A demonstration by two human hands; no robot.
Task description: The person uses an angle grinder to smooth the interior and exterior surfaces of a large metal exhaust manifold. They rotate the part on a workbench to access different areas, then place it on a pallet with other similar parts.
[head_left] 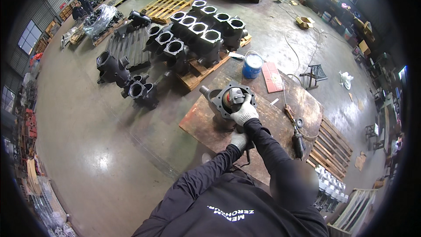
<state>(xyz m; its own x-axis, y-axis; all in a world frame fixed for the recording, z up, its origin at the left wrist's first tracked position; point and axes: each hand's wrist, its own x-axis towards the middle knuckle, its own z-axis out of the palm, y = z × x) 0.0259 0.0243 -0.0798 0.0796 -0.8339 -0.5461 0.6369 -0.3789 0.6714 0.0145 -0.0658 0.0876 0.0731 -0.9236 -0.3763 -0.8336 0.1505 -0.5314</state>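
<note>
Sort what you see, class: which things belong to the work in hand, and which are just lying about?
In use:
grinder-like tool, in the right grip
flanged casting around its head
worktable

Apparently just lying about:
blue can
red sheet
unheld black tool
stool
yellow pallet

The left hand (pixel 239 140) has its fingers mostly hidden. The underside of the power tool (pixel 237 94) is hidden within the dark casting (pixel 219 102). One far person (pixel 83 1) is too small to tell clearly.
</note>
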